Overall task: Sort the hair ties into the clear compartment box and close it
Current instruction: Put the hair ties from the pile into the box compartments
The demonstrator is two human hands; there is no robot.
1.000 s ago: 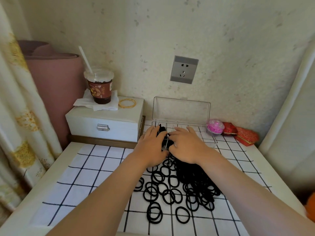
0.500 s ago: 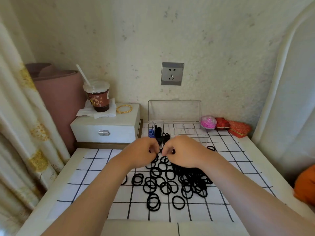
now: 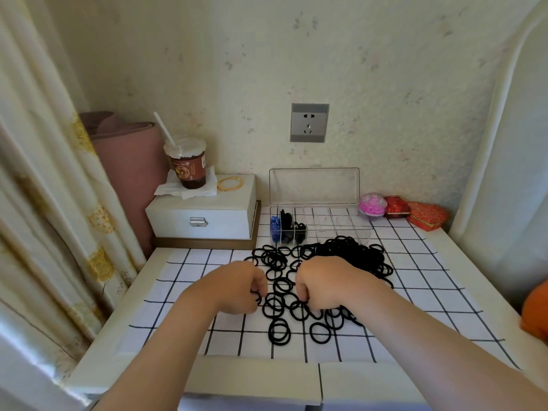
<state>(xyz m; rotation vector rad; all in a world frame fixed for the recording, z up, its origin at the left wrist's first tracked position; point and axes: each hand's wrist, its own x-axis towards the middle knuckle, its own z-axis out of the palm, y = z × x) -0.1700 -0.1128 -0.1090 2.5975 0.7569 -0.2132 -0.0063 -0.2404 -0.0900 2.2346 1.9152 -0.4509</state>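
the clear compartment box sits at the back of the grid-patterned mat, its lid standing open and upright against the wall. its leftmost compartments hold a few blue ties and some black ones; the rest of its compartments look bare through the plastic. just in front of the box lies the pile of black hair ties, thickest near the box's right half and thinning into loose single rings toward the near edge of the mat. both hands are down among those loose rings, well in front of the box. the left hand is curled into a loose fist with its fingertips pinching at a black ring (how many it has caught i cannot tell). the right hand is likewise curled, its fingers tucked down onto the ties beneath it, and whether it actually holds one is hidden by the knuckles. left of the box stands a white drawer chest, bearing a lidded drink cup on a tissue and a gold bangle. right of the box, against the wall, sit a pink round trinket and two red brocade cases. above the box is a grey wall socket.
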